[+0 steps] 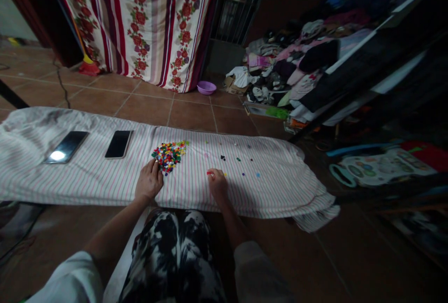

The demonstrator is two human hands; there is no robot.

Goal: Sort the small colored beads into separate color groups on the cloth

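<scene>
A pile of small multicoloured beads [168, 154] lies on a pink-and-green striped cloth [105, 177] spread over the floor. My left hand [149, 182] rests on the cloth at the pile's near left edge, its fingers curled together and touching the beads. My right hand [217, 183] sits to the right, fingertips pinched on a small red bead [210, 172]. Beyond it, several loose beads [238, 159] are scattered in small separate groups on the cloth.
Two dark phones [66, 146] [118, 144] lie on the cloth to the left. A floral striped curtain [150, 18] hangs behind, with a purple bowl [206, 87] on the tiled floor. Heaped clothes [297, 65] and a coloured toy tray [378, 167] fill the right.
</scene>
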